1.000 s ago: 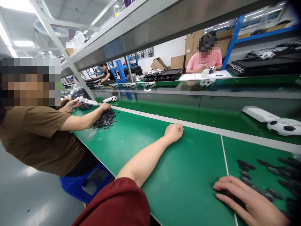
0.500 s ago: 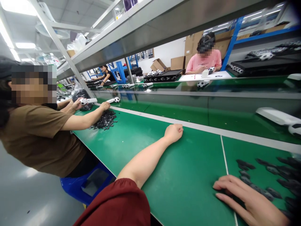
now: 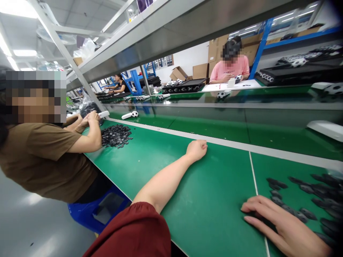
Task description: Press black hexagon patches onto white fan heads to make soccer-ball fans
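A loose scatter of small flat charcoal-grey pieces [image 3: 292,201] lay on the green bench [image 3: 209,217], toward the right side of the view, and ran off the frame's right edge. Their material and exact shape were hard to make out. The right hand [image 3: 285,225] was the nearer hand, lying palm down at the lower left of the scatter with its fingers extended and slightly curved, pointing left, in a released grip. Its fingers sat just beside the nearest pieces, and the palm hid whatever lay beneath it, so I could not tell whether it covered any. The scatter spread up and to the right of that hand, with no single long axis. The left hand [image 3: 197,150], well apart from the pieces, rested in a loose, clenched grip near the bench's far edge, holding nothing visible. Its forearm came out of a dark red sleeve [image 3: 128,232]. A pale seam [image 3: 253,175] crossed the bench between the two hands. Farther left, a co-worker in a brown T-shirt [image 3: 45,160] sat beside a second heap of dark pieces [image 3: 116,135], hands raised together around a white handle [image 3: 104,114].
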Motion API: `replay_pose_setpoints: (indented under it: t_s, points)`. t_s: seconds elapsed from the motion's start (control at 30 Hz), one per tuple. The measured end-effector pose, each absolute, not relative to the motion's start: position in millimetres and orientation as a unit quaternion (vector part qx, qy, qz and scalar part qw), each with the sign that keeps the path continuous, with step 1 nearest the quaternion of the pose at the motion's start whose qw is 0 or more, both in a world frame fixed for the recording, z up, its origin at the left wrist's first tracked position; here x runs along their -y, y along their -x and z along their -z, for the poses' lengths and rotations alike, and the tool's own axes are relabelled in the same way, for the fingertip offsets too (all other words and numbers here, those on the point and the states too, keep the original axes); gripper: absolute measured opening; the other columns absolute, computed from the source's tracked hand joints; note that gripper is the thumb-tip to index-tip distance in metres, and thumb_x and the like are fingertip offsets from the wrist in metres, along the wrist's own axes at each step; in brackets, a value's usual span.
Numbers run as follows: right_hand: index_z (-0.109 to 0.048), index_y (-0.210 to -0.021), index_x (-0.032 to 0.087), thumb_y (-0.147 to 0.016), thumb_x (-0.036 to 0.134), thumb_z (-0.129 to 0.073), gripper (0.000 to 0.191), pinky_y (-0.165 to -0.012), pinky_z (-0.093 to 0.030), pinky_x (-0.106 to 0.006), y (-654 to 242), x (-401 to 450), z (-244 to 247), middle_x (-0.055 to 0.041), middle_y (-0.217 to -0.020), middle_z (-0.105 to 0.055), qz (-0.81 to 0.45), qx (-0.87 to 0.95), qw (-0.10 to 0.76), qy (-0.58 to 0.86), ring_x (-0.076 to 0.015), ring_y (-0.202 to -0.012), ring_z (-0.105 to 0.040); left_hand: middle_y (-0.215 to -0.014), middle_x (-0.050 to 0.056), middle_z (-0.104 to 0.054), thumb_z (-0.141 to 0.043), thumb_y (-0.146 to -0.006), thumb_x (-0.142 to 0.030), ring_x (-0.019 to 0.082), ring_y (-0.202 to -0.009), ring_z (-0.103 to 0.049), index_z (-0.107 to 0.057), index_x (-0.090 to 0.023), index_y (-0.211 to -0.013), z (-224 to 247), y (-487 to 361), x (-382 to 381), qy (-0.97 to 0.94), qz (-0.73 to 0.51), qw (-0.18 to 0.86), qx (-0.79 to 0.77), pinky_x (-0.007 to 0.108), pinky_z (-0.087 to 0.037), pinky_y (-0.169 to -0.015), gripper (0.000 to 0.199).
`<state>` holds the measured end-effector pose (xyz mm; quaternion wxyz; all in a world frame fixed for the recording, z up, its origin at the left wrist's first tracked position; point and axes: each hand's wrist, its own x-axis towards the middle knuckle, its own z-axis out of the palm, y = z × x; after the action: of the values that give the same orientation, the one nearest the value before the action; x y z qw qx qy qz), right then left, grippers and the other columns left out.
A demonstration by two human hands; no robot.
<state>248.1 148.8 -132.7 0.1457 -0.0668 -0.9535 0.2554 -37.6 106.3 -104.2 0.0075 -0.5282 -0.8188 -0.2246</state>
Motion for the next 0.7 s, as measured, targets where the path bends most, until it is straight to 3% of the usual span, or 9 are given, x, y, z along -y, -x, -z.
replay_pose_setpoints:
  t_s: [0.7]
  points:
    - [-0.061, -0.096, 0.024, -0.087, 0.047, -0.044, 0.03, -0.079, -0.051, -0.025, -247.7, -149.9, 132.0, -0.005, -0.101, -0.056, -0.257, 0.954, 0.143, 0.066, -0.018, -0.092, -0.057, -0.081, 0.002, -0.057, -0.048, -0.088, -0.034, 0.012, -0.07, -0.055, -0.056, -0.012, -0.087, 104.0, 37.9, -106.7, 0.529, 0.222, 0.006, 0.819, 0.029, -0.049, -0.067, 0.024]
